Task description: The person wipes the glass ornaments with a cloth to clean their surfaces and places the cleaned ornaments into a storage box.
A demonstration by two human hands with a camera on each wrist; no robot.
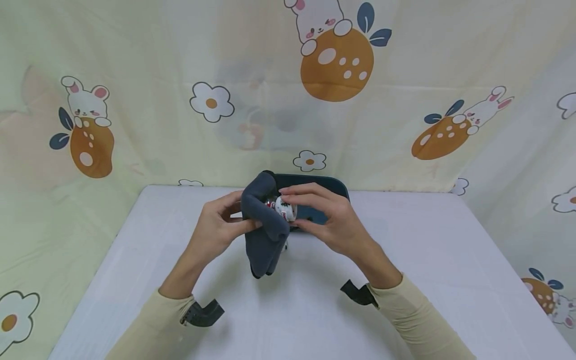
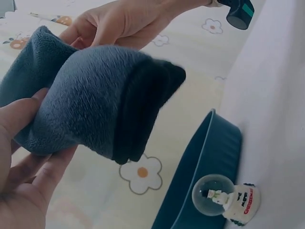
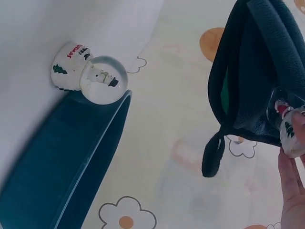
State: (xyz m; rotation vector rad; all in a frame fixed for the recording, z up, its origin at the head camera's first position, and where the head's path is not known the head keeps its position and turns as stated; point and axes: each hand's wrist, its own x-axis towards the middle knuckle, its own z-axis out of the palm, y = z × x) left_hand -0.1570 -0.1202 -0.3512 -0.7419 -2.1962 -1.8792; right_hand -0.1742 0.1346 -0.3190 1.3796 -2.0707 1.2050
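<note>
My left hand [image 1: 213, 222] grips a folded blue-grey towel [image 1: 263, 245] with black edging; in the right wrist view a hanging loop [image 3: 213, 157] dangles from its corner. Pinched by the base in my right hand [image 1: 337, 220] is a small snow globe [image 1: 287, 209] with a white base. Its clear dome [image 3: 275, 106] lies against the towel's inner folds, partly covered. A second snow globe [image 2: 241, 205], with a snowman inside and a white lettered base, stands on the table beside the basin. The towel hides most of it in the head view.
A dark blue basin [image 1: 315, 180] stands at the table's back edge, just behind my hands; the towel and right hand cover part of it. The white table [image 1: 405, 250] meets a cream curtain [image 1: 252, 50] printed with rabbits and flowers.
</note>
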